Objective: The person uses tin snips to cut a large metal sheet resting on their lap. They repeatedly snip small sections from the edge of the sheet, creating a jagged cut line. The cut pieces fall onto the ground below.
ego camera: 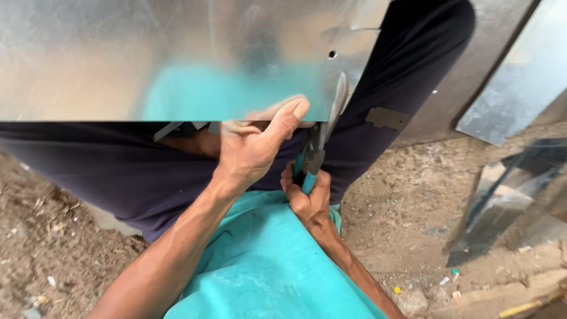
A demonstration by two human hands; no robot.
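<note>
Informal sheet-metal workshop, outdoors or open-sided, work done seated on the ground. Bare dirt floor (407, 224) littered with debris at 4 and 8 o'clock; large galvanised sheet (147, 53) at 11 o'clock, more cut metal sheets (520, 77) leaning at 2 o'clock. Teal-handled tin snips (311, 159) at centre.

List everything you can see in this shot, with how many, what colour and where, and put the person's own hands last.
metal sheet: one, shiny silver, across the lap, top left
tin snips: one, teal handles, at the sheet's lower right corner
small metal offcut: one, grey, lying on the right thigh
leaning metal sheets: several, silver, right side
dirt ground: brown, littered with small scraps
trousers: dark navy, under the sheet
shirt: teal, bottom centre
left hand: gripping the sheet's lower edge, thumb on top
right hand: closed around the snips' handles
</note>
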